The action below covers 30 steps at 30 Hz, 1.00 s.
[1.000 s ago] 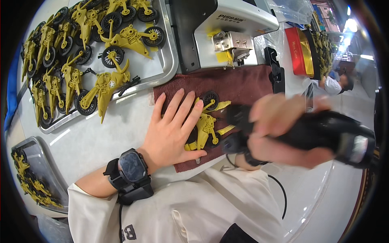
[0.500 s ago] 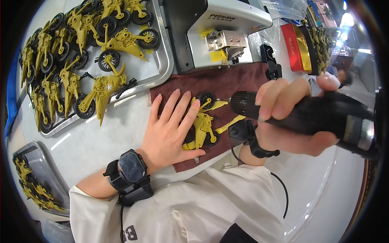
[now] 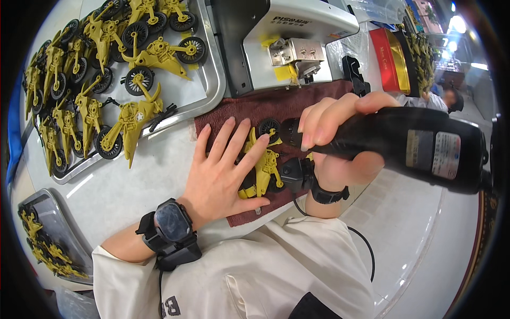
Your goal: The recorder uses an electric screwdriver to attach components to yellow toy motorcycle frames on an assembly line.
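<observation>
A yellow toy motorcycle with black wheels lies on a dark red cloth. My left hand rests flat with spread fingers over its left part, pressing it to the cloth. In my right hand is a black electric screwdriver, held nearly level. Its front end meets the toy close to the upper black wheel; the bit's tip is hidden. The right wrist's strapped black camera covers the toy's lower right edge.
A metal tray heaped with several yellow toy motorcycles stands at the upper left. A smaller tray with similar toys sits at the lower left. Behind the cloth is a grey-black machine, with a red and gold box to its right.
My right hand has brought the electric screwdriver leftward, its front end now against the toy near the upper wheel. My left hand has stayed in place on the toy.
</observation>
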Motion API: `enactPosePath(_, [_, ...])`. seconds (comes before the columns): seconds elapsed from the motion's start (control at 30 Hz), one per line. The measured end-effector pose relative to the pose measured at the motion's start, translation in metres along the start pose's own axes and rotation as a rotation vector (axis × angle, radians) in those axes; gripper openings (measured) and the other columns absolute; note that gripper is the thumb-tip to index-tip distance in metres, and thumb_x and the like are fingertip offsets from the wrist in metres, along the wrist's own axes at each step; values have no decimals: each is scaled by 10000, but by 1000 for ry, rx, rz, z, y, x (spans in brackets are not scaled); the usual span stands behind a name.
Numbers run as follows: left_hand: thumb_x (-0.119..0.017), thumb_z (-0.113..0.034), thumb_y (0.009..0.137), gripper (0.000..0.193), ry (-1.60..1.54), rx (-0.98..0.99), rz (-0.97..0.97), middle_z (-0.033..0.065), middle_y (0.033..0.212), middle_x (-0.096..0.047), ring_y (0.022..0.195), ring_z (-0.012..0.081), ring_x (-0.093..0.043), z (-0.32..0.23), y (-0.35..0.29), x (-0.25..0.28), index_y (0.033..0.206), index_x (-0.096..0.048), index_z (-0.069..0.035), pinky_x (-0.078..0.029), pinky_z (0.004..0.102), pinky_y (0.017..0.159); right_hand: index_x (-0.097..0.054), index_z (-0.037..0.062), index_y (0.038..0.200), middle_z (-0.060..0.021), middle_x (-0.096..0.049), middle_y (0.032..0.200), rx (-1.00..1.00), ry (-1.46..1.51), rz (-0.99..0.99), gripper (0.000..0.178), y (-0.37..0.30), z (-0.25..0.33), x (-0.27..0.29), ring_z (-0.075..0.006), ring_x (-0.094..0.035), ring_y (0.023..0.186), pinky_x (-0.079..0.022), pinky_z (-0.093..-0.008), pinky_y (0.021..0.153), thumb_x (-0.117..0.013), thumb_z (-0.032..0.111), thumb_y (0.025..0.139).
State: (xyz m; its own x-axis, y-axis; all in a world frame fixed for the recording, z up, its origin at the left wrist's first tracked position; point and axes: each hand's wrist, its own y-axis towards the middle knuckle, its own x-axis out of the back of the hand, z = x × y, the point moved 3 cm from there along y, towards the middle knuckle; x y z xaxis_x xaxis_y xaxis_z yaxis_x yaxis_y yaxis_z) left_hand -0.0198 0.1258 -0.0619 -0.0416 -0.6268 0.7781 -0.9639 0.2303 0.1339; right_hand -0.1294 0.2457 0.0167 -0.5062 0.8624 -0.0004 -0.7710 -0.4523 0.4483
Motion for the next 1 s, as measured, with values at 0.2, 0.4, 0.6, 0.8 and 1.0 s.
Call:
enactPosePath(0.2, [-681, -609, 615, 921, 31, 2, 21, 166, 1381, -369, 1302, 340, -312, 2, -2, 0, 1361, -391, -152, -196, 526, 1055, -403, 69, 1174, -62, -508, 632, 16, 63, 47, 656, 6, 4, 2, -198, -482, 464, -428, -364, 517, -497, 620, 831])
enactPosePath(0.4, [-684, -604, 613, 916, 28, -16, 22, 164, 1376, -374, 1296, 340, -320, -1, 3, 1, 1356, -396, -151, -203, 524, 1055, -413, 52, 1221, -54, -482, 597, 397, 91, -103, 750, 60, 39, 7, -190, -444, 449, -394, -346, 480, -361, 692, 834])
enactPosePath(0.6, [-701, -586, 609, 922, 23, -4, 20, 158, 1380, -370, 1296, 332, -317, 1, 1, 0, 1363, -388, -155, -201, 524, 1057, -407, 87, 1230, -61, -509, 640, 162, -177, -59, 701, 50, 36, 7, -192, -473, 492, -414, -354, 539, -435, 662, 829])
enactPosePath(0.8, [-657, -643, 630, 902, 39, -6, -15, 166, 1391, -368, 1284, 358, -332, 2, -1, -3, 1347, -426, -145, -185, 543, 1054, -282, 35, 1317, -91, -518, 679, 227, 104, 111, 793, -24, 39, 5, -206, -502, 502, -440, -359, 544, -509, 622, 834])
enactPosePath(1.0, [-701, -586, 599, 924, 39, 9, 6, 148, 1379, -378, 1298, 326, -316, 0, -1, -2, 1361, -398, -160, -195, 518, 1063, -246, 35, 1313, -197, -612, 854, 175, 252, 70, 840, -43, 37, 18, -284, -594, 661, -475, -414, 640, -718, 449, 756])
